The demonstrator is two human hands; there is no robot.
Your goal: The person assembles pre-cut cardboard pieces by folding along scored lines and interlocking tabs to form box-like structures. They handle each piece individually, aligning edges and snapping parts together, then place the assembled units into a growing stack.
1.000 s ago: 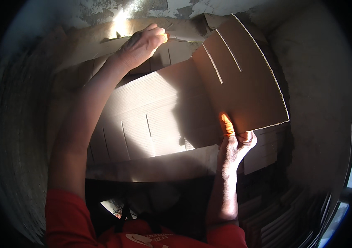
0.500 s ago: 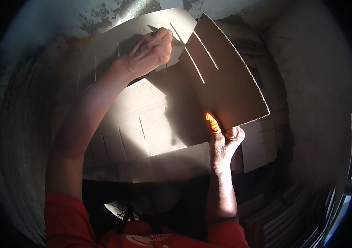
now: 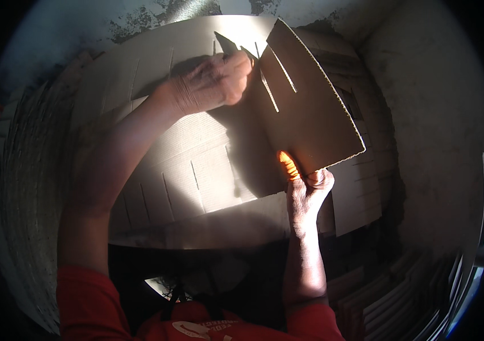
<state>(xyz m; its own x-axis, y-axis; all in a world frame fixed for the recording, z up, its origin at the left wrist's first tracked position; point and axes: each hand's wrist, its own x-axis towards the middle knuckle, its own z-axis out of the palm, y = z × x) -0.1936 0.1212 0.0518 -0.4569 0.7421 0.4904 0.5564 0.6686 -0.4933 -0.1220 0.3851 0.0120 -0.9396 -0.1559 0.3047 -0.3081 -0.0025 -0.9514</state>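
Note:
A brown cardboard sheet (image 3: 316, 108) with slots cut into it stands raised and bent on the right. My right hand (image 3: 308, 196) pinches its near edge; a ribbed orange finger cover (image 3: 288, 165) on that hand glows in the sunlight. My left hand (image 3: 216, 82) is closed at the sheet's far left side, by the slots. A dark pointed piece (image 3: 226, 43) sticks out beyond its knuckles; what the fingers grip is hidden. Under both hands lies more slotted cardboard (image 3: 182, 187), partly sunlit.
Stacked cardboard (image 3: 31, 187) stands along the left side. More cardboard sheets (image 3: 358, 199) lie to the right of the raised one, and several upright panels (image 3: 406, 295) stand at the lower right. A worn wall (image 3: 441, 113) closes off the right and far sides.
My left hand has moved to the right and slightly nearer, close against the raised sheet. The dark pointed piece shows more. My right hand and the sheet have shifted slightly left.

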